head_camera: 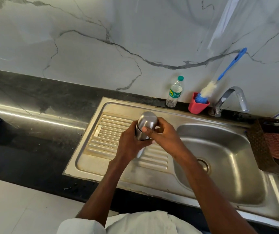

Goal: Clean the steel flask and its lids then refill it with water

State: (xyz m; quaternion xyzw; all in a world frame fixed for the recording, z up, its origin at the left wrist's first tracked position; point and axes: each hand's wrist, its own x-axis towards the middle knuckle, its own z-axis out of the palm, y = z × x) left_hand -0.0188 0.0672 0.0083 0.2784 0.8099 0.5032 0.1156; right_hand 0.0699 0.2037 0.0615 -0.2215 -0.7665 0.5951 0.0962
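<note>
I take the sink (247, 196) as my landmark throughout. The steel flask (143, 130) is held over the ribbed drainboard (111, 132) just left of the basin, not resting on it as far as I can judge. Its long axis runs steeply, top tilted away from me toward the wall, base pointing down at the drainboard. The outer lid (148, 119) is still seated on the flask's upper end, a seam visible just below it. My left hand (130, 142) wraps the flask body below that seam, fingers curled round it. My right hand (165, 130) comes in from the basin side and grasps the lid, thumb across the seam, fingers curled behind. Both hands are in contact, so neither needs to reach; the right one sits on the part that must turn. Judgement: the step in hand is unscrewing the lid, rotation about the flask's own axis while the left hand holds the body fixed. Behind the basin stand a tap (231, 98), a red cup (197, 105) holding a bottle brush (219, 80), and a plastic water bottle (175, 93).
</note>
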